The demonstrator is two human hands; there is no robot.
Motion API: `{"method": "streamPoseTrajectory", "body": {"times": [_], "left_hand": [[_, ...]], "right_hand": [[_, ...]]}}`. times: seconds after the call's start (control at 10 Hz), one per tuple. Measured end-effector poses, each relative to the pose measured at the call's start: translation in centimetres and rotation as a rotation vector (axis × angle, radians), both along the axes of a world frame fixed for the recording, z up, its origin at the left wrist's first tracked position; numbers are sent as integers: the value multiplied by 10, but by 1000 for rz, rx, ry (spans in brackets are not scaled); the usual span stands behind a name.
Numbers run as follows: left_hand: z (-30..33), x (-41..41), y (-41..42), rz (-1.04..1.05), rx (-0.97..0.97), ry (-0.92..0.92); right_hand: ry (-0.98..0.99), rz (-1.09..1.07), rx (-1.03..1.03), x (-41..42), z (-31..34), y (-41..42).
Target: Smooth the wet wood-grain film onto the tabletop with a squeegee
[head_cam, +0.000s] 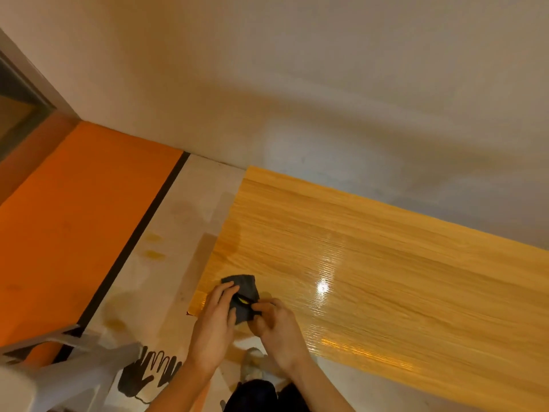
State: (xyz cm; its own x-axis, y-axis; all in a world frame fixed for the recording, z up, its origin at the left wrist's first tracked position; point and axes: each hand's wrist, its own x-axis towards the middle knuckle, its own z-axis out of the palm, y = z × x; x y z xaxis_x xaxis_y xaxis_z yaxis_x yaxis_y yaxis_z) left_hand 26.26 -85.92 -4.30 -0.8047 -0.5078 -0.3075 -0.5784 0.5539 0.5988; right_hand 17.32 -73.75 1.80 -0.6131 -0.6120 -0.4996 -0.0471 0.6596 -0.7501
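Observation:
A glossy wood-grain film (371, 263) lies across the pale tabletop (190, 221), wet and shining under a lamp glare. Near its front left corner both hands hold a dark grey cloth (242, 285) wrapped around a yellow squeegee (244, 300), of which only a small yellow patch shows. My left hand (215, 325) grips the wrapped tool from the left, fingers curled over the cloth. My right hand (274, 325) pinches the cloth's right edge between thumb and fingertips.
A pair of dark gloves (150, 371) lies on the tabletop's front left. An orange panel (74, 221) with a black edge strip borders the table on the left. A pale wall (326, 84) runs behind. A grey frame (59, 361) stands at lower left.

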Motion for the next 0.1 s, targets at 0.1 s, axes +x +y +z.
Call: {"method": "streamPoseTrajectory", "body": {"times": [0.1], "left_hand": [[3,-4,-5,70,73,20]], "right_hand": [[-75,-133,23,-10,18,38]]}}
